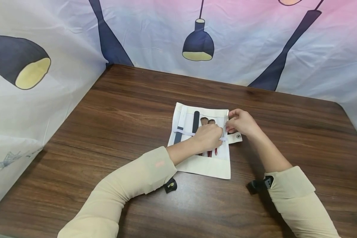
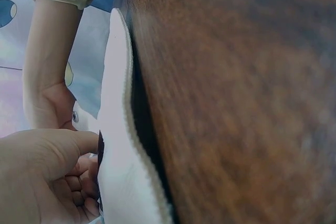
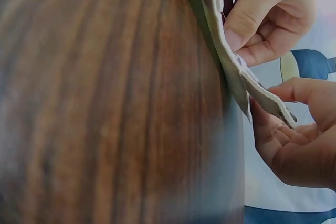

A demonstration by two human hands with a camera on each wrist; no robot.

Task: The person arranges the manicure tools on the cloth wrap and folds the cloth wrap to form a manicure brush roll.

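A white cloth tool roll lies unfolded on the table. Several tools stand in it: a black flat tool, brushes with brown bristles and a grey-and-white strip. A pale elastic band crosses them. Along the roll's right edge lies a slim silver tool. My left hand reaches over the brushes and pinches the band near that tool's lower end; its fingertips are partly hidden. On the right, my right hand holds the slim tool's upper part at the edge, fingers curled.
A strap with a metal snap sticks out from the roll's right side, under my right hand. Brown wood-grain table surrounds the roll. Fabric printed with lamps hangs behind and to the left.
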